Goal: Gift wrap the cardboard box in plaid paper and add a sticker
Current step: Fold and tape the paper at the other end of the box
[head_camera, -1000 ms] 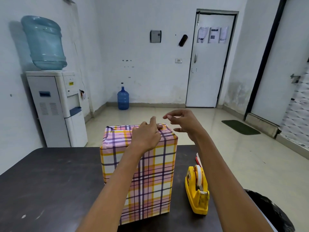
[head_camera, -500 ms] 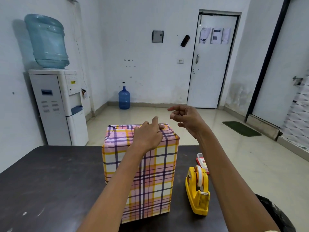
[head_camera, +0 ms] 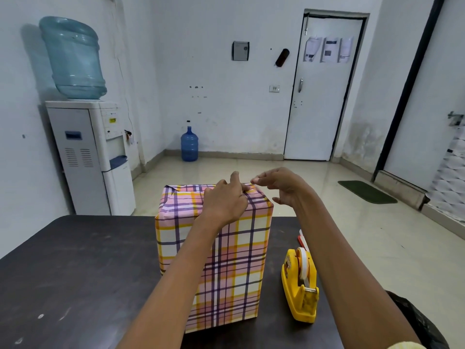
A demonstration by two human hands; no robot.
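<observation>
Sealing the top fold of the parcel looks to be the step in hand. Nearest the person, on the dark table (head_camera: 75,273), a yellow tape dispenser (head_camera: 299,285) sits at about 4 o'clock from the cardboard box (head_camera: 239,273), just beside it but apart. A small red-and-white item (head_camera: 302,239) peeks out behind the dispenser, too hidden to name. The box stands upright mid-table. Plaid paper (head_camera: 176,205) covers every face that shows and the top folds are gathered in, so the wrapping seems nearly done. No sticker is visible. On the box top, toward its far right corner at 1 o'clock, the left hand (head_camera: 225,204) rests back upward, fingers bent down onto the folded paper and one finger lifted. It presses the fold flat, though its own back hides whether it also pinches the paper. Just past that corner the right hand (head_camera: 281,187) hovers, thumb and forefinger tips pressed together and the other fingers loosely curled. Whether a strip of clear tape hangs from that pinch is too fine to tell. The next move probably calls for bringing the pinch down across the fold beside the left fingers and smoothing it while the left hand keeps the flap from springing up. Farther off stand a water cooler (head_camera: 88,157) at 10 o'clock, a blue bottle (head_camera: 189,144) on the floor at 12, and a white door (head_camera: 324,96) at 1.
</observation>
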